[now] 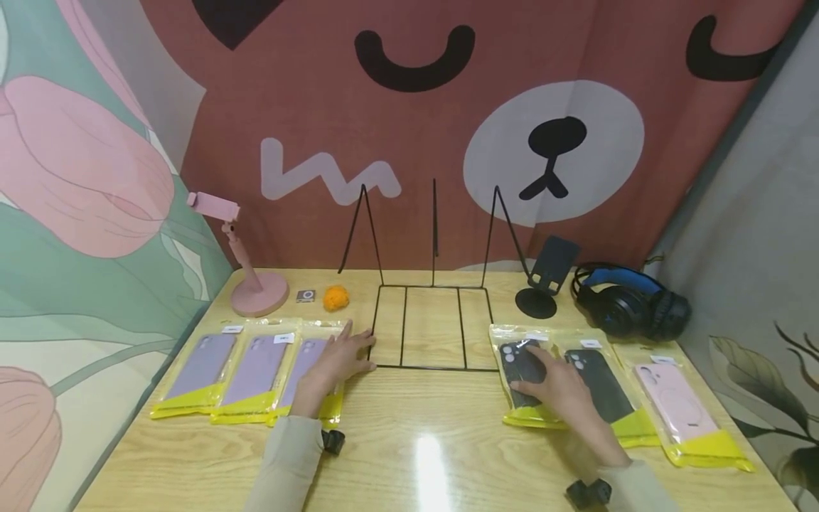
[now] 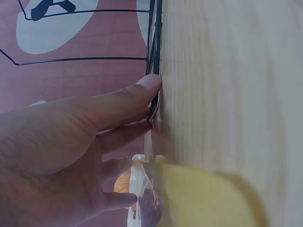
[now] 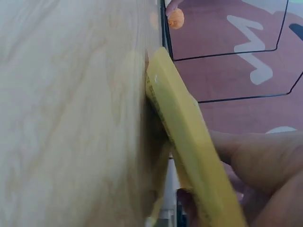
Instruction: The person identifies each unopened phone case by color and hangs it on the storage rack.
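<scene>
My left hand (image 1: 339, 363) reaches over a bagged purple phone case (image 1: 296, 377) to the black wire rack (image 1: 422, 368). Its thumb and forefinger, fairly straight, touch the rack's near left corner; in the left wrist view the thumb tip lies against the wire. With my right hand (image 1: 563, 387) I grip a bagged black phone case (image 1: 512, 373) to the right of the rack. The right wrist view has this bag's yellow edge (image 3: 189, 142) tilted up from the wood, with fingers on both sides of it. A second bagged black case (image 1: 598, 384) lies partly behind that hand.
Two more bagged purple cases (image 1: 201, 366) lie at the left, and a bagged pink case (image 1: 678, 405) at the far right. Behind stand a pink phone stand (image 1: 259, 293), an orange ball (image 1: 335, 298), a black phone stand (image 1: 537, 304) and headphones (image 1: 627, 309).
</scene>
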Tool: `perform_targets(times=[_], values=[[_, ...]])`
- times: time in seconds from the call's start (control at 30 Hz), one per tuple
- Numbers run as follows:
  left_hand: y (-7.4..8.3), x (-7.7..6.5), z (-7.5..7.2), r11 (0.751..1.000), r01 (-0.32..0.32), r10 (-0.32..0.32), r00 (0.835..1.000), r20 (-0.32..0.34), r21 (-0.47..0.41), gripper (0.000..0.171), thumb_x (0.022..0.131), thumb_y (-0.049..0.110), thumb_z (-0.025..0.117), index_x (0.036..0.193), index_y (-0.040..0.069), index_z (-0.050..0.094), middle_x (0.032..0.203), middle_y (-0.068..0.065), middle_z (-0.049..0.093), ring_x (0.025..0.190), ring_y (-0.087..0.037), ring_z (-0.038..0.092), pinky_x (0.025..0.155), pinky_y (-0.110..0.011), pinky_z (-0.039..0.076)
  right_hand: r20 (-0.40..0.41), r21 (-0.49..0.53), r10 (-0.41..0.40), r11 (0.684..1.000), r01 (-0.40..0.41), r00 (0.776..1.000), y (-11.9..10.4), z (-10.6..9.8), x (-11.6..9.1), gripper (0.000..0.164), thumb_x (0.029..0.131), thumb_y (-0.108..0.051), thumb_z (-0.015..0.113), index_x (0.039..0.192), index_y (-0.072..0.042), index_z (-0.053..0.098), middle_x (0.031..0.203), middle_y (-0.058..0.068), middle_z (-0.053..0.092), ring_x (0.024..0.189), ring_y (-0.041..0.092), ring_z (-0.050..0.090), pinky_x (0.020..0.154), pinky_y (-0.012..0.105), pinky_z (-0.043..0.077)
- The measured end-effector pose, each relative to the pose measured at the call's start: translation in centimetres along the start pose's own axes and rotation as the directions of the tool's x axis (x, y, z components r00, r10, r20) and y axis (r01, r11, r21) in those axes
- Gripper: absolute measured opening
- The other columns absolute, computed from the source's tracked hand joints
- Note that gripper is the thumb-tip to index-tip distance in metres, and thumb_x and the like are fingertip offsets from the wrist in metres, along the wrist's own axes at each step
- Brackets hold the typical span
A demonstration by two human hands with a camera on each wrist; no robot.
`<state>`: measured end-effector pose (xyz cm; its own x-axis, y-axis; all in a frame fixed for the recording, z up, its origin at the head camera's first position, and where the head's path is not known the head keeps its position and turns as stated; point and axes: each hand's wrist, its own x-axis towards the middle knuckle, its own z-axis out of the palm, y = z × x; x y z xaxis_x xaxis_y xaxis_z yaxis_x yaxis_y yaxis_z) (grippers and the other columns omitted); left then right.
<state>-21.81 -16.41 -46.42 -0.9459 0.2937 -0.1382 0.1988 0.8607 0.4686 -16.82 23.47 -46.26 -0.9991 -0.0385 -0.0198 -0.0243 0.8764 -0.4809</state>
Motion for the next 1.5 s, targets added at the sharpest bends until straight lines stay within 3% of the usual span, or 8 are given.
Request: perform_targets(times=[0.23, 0.4, 0.5, 0.7, 0.83, 0.9, 1.17, 1.5], values=[[0.2, 0.5, 0.1, 0.999, -0.011, 0.012, 1.000, -0.005, 0.048, 0.057, 0.084, 0.030, 0.073, 0.135, 0.012, 0.057, 0.151, -0.005, 0.039, 0.146, -0.035, 0.007, 0.114, -0.060, 0.008, -0.154, 0.181, -0.115, 0.973, 0.142, 0.981, -0.1, -1.0, -0.2, 0.043, 0.089, -0.018, 0.070, 0.130, -0.009, 0.061, 0.118, 0.022, 0.063, 0.083, 0.029, 0.059, 0.064, 0.036, 0.047], [0.4, 0.4, 0.8, 0.999, -0.028, 0.027, 1.000, 0.013, 0.035, 0.057, 0.083, 0.030, 0.074, 0.134, 0.010, 0.057, 0.150, -0.006, 0.040, 0.146, -0.036, 0.009, 0.114, -0.061, 0.009, -0.167, 0.313, -0.120, 0.935, 0.168, 0.979, -1.4, -2.2, -1.7, 0.038, 0.094, -0.021, 0.064, 0.131, -0.016, 0.061, 0.129, 0.016, 0.059, 0.081, 0.016, 0.059, 0.056, 0.026, 0.044], [0.5, 0.3, 1.2, 0.999, -0.029, 0.029, 0.999, 0.015, 0.021, 0.058, 0.083, 0.029, 0.074, 0.134, 0.009, 0.057, 0.150, -0.006, 0.040, 0.146, -0.036, 0.009, 0.114, -0.061, 0.009, -0.190, 0.406, -0.186, 0.879, 0.250, 0.964, -3.2, -2.9, -2.6, 0.039, 0.094, -0.021, 0.064, 0.132, -0.019, 0.060, 0.124, 0.011, 0.061, 0.079, 0.010, 0.057, 0.058, 0.024, 0.049], [0.5, 0.3, 1.1, 0.999, -0.023, 0.024, 1.000, -0.009, 0.030, 0.058, 0.082, 0.029, 0.075, 0.134, 0.009, 0.058, 0.150, -0.006, 0.041, 0.146, -0.035, 0.010, 0.114, -0.059, 0.011, -0.313, 0.475, -0.423, 0.705, 0.526, 0.850, -8.1, -4.3, -3.7, 0.044, 0.090, -0.007, 0.067, 0.132, -0.017, 0.061, 0.087, -0.001, 0.054, 0.076, 0.009, 0.048, 0.072, 0.020, 0.050], [0.3, 0.3, 1.0, 0.999, -0.028, 0.029, 1.000, -0.013, 0.031, 0.057, 0.083, 0.029, 0.075, 0.134, 0.009, 0.058, 0.150, -0.007, 0.041, 0.146, -0.036, 0.011, 0.114, -0.060, 0.012, -0.383, 0.478, -0.504, 0.609, 0.633, 0.774, -10.8, -5.0, -3.7, 0.047, 0.086, 0.003, 0.068, 0.130, -0.010, 0.061, 0.088, -0.002, 0.056, 0.076, 0.010, 0.046, 0.068, 0.021, 0.046], [0.1, 0.2, 1.0, 0.999, -0.027, 0.027, 1.000, -0.015, 0.026, 0.057, 0.083, 0.029, 0.074, 0.134, 0.009, 0.058, 0.150, -0.007, 0.041, 0.145, -0.036, 0.012, 0.114, -0.060, 0.012, -0.394, 0.486, -0.514, 0.587, 0.647, 0.762, -11.7, -5.0, -3.3, 0.047, 0.085, 0.005, 0.068, 0.130, -0.009, 0.062, 0.090, -0.001, 0.056, 0.076, 0.011, 0.045, 0.066, 0.023, 0.044], [-0.2, 0.1, 1.2, 1.000, -0.021, 0.021, 1.000, -0.011, 0.011, 0.055, 0.083, 0.027, 0.075, 0.132, 0.008, 0.059, 0.149, -0.009, 0.041, 0.144, -0.037, 0.016, 0.113, -0.061, 0.013, -0.359, 0.519, -0.490, 0.603, 0.606, 0.795, -14.1, -5.1, -2.5, 0.043, 0.087, 0.005, 0.066, 0.129, -0.004, 0.061, 0.093, 0.003, 0.055, 0.076, 0.013, 0.045, 0.065, 0.023, 0.046], [-0.3, 0.3, 0.8, 1.000, -0.015, 0.015, 0.999, -0.035, 0.006, 0.055, 0.082, 0.026, 0.075, 0.132, 0.008, 0.059, 0.149, -0.009, 0.041, 0.144, -0.037, 0.016, 0.114, -0.060, 0.011, -0.315, 0.514, -0.432, 0.671, 0.534, 0.845, -15.6, -5.5, -1.3, 0.040, 0.090, -0.002, 0.066, 0.129, -0.008, 0.061, 0.095, 0.004, 0.057, 0.079, 0.015, 0.048, 0.071, 0.025, 0.050]])
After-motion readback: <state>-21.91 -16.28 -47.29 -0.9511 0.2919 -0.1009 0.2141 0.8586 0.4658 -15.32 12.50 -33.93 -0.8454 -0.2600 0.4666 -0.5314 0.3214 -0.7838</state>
